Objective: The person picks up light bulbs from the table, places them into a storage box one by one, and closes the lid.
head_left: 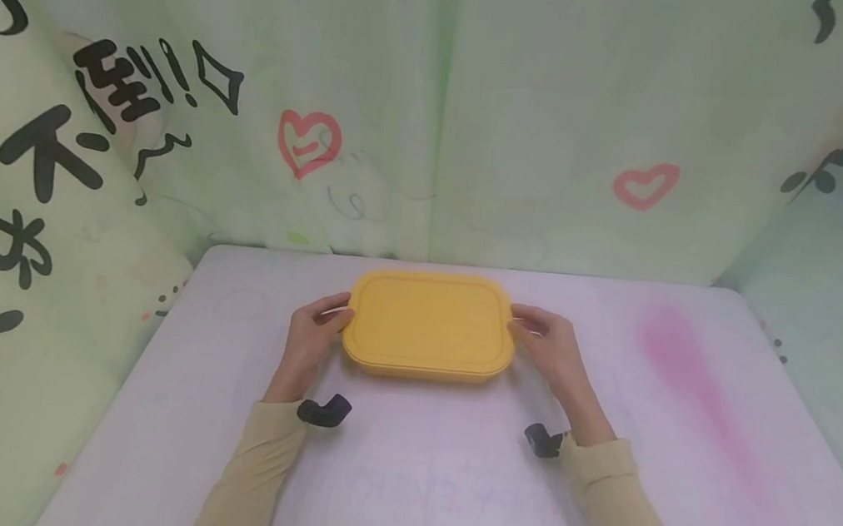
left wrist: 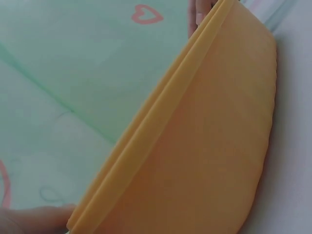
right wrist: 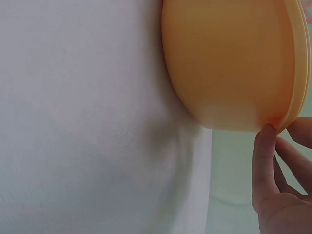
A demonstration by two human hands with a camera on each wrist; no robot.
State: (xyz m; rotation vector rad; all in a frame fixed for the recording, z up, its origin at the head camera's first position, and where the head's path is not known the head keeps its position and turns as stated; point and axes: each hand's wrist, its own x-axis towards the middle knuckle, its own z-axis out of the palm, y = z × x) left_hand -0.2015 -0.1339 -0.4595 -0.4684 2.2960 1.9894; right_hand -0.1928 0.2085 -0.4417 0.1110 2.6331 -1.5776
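Observation:
A yellow lidded food container (head_left: pixel 431 322), rectangular with rounded corners, sits near the back of the table with its lid on. My left hand (head_left: pixel 313 333) holds its left end by the rim, thumb and fingers bent against the edge. At the opposite end my right hand (head_left: pixel 553 350) pinches the rim. In the right wrist view the fingertips of the right hand (right wrist: pixel 282 180) meet at the rim's corner. The container's long side (left wrist: pixel 195 136) fills much of the left wrist view, where only part of the left hand (left wrist: pixel 39 219) shows.
The pale table (head_left: pixel 433 473) bears a pink smear (head_left: pixel 690 378) on its right side. A light green curtain (head_left: pixel 539 123) with hearts and black writing hangs behind it and along both sides. Dark bands (head_left: pixel 326 411) sit at the wrists.

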